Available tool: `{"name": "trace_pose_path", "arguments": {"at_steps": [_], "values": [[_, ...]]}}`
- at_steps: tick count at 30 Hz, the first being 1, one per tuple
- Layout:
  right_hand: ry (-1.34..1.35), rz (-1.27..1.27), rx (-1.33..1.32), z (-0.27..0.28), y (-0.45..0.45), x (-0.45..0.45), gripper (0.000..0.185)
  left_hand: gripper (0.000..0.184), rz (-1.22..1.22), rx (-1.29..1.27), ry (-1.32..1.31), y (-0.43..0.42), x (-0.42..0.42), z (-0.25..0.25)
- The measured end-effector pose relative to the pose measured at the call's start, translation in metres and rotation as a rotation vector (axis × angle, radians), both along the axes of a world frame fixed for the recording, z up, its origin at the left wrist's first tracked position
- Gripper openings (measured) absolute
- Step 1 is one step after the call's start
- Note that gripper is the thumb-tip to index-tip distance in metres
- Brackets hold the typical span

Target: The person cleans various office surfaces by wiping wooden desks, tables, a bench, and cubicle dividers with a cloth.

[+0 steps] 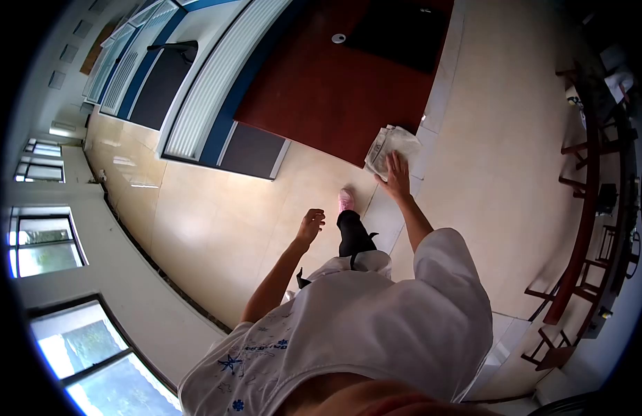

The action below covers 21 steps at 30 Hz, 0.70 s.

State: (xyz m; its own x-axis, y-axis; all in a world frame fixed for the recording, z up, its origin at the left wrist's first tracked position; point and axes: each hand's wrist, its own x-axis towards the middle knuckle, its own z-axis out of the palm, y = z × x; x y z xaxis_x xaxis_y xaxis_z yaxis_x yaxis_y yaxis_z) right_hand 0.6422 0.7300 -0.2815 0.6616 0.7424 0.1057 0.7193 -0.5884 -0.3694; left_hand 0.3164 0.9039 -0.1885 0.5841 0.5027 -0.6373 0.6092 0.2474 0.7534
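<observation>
My right hand (397,176) reaches forward to the near corner of a dark red table (314,97). Its fingers are stretched out and lie flat on a folded, pale grey cloth (394,141), pressing on it rather than gripping it. The cloth covers the table's corner and hangs slightly past the edge. My left hand (312,225) hangs in the air at my left side, away from the table. Nothing shows in it, and its fingers are loosely bent and apart.
A black flat thing (397,31) and a small white round object (338,38) are on the table. Blue-and-white partitions (217,83) flank it on the left. Along the right run a long dark red table (586,229) and stools (548,350). Windows (78,340) line the left wall.
</observation>
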Motion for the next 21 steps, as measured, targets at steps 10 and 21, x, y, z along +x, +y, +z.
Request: {"name": "trace_pose_path", "arguments": {"at_steps": [10,21], "values": [[-0.043,-0.55,-0.052,-0.012,0.095,0.041,0.077,0.045,0.963,-0.108,0.197,0.355,0.119,-0.146],[-0.101,-0.914,-0.165,-0.031,0.309,0.281,0.079,0.038,0.986,0.49,0.937,0.465,0.241,-0.193]]}}
